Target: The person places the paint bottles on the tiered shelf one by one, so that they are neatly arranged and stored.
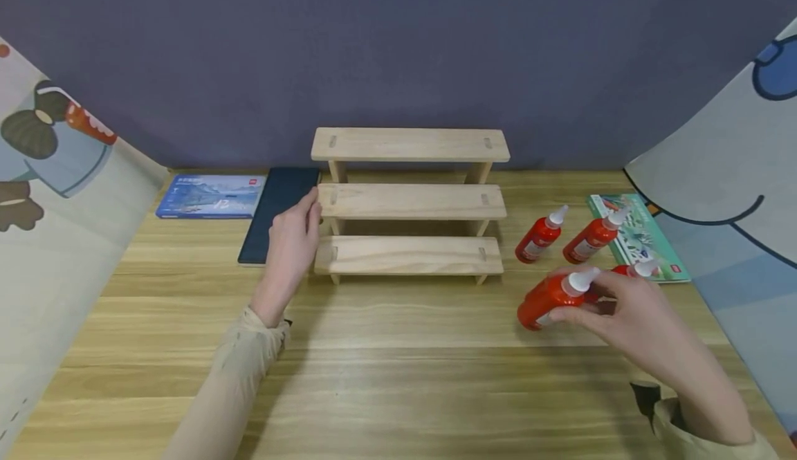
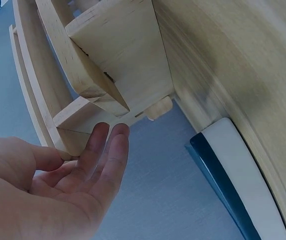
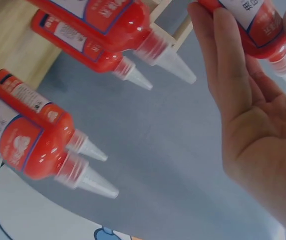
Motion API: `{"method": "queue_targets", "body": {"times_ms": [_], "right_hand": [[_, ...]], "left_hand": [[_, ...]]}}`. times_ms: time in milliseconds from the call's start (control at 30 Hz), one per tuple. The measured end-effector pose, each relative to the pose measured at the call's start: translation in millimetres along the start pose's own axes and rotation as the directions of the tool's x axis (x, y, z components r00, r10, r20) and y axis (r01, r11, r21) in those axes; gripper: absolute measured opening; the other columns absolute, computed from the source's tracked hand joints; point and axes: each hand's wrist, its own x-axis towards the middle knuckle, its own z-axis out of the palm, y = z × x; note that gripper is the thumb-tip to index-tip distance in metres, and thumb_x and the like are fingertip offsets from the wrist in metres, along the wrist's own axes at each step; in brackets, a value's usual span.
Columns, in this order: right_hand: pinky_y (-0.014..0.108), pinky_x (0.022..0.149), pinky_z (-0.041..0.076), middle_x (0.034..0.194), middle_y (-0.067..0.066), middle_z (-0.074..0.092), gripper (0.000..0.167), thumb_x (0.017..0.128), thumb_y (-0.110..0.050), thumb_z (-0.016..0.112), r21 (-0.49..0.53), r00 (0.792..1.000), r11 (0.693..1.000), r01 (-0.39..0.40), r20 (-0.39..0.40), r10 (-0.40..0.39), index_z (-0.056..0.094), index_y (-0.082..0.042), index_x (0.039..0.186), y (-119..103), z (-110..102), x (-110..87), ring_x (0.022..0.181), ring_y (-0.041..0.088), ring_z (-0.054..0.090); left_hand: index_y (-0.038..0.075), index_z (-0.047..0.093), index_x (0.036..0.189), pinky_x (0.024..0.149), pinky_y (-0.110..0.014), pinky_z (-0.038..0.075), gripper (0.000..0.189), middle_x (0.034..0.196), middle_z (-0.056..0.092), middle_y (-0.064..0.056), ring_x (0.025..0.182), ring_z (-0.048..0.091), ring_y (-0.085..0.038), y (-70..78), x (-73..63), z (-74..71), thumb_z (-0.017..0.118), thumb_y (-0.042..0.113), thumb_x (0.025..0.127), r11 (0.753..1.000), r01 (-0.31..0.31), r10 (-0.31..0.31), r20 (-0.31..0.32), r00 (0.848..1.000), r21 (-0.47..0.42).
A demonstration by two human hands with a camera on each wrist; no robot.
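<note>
A three-step wooden stand [image 1: 411, 200] stands on the table against the dark back wall. At the left end of its middle step, my left hand [image 1: 294, 235] pinches the plank; the left wrist view shows the thumb and index finger at the plank's corner [image 2: 73, 142], the other fingers extended. To the right of the stand my right hand [image 1: 629, 315] grips a red squeeze bottle [image 1: 548, 301] with a white nozzle, tilted. In the right wrist view the fingers wrap this bottle [image 3: 255, 25]. Beside it are several similar red bottles [image 1: 538, 238], one partly hidden behind the hand.
On the left lie a blue boxed item [image 1: 212, 196] and a dark flat book [image 1: 258, 228], the latter close beside the stand. A green book [image 1: 647, 238] lies at the right behind the bottles. Patterned fabric panels [image 1: 735, 169] border both sides.
</note>
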Motion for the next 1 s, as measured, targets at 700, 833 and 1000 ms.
{"method": "queue_targets", "body": {"times_ms": [700, 833, 1000], "right_hand": [[0.027, 0.062, 0.057, 0.107, 0.014, 0.078, 0.042, 0.088, -0.023, 0.092, 0.114, 0.990, 0.987, 0.115, -0.100, -0.104, 0.074, -0.003, 0.120, -36, -3, 39.1, 0.083, 0.028, 0.078], [0.023, 0.063, 0.056, 0.103, 0.013, 0.078, 0.039, 0.088, -0.022, 0.092, 0.103, 0.979, 0.982, 0.157, -0.147, -0.141, 0.075, -0.004, 0.118, -40, 0, 46.6, 0.082, 0.029, 0.079], [0.017, 0.069, 0.054, 0.103, 0.013, 0.079, 0.045, 0.088, -0.026, 0.092, 0.074, 0.970, 0.985, 0.158, -0.199, -0.141, 0.075, -0.004, 0.124, -46, 0, 55.5, 0.086, 0.032, 0.077]], "left_hand": [[-0.007, 0.056, 0.150, 0.080, -0.062, 0.057, 0.040, 0.124, 0.071, -0.030, 0.097, 0.072, -0.046, -0.8, -1.1, 1.3, 0.049, 0.010, 0.115, 1.000, -0.002, 0.002, 0.005, 1.000, 0.001], [-0.007, 0.056, 0.151, 0.081, -0.062, 0.057, 0.040, 0.120, 0.073, -0.030, 0.096, 0.073, -0.045, -0.5, -0.9, 1.8, 0.049, 0.011, 0.115, 1.000, 0.008, -0.008, 0.005, 1.000, 0.006], [-0.007, 0.056, 0.150, 0.080, -0.063, 0.057, 0.040, 0.115, 0.074, -0.030, 0.094, 0.073, -0.045, -0.3, -0.9, 1.4, 0.049, 0.010, 0.115, 1.000, 0.004, -0.004, -0.001, 1.000, 0.013]]}}
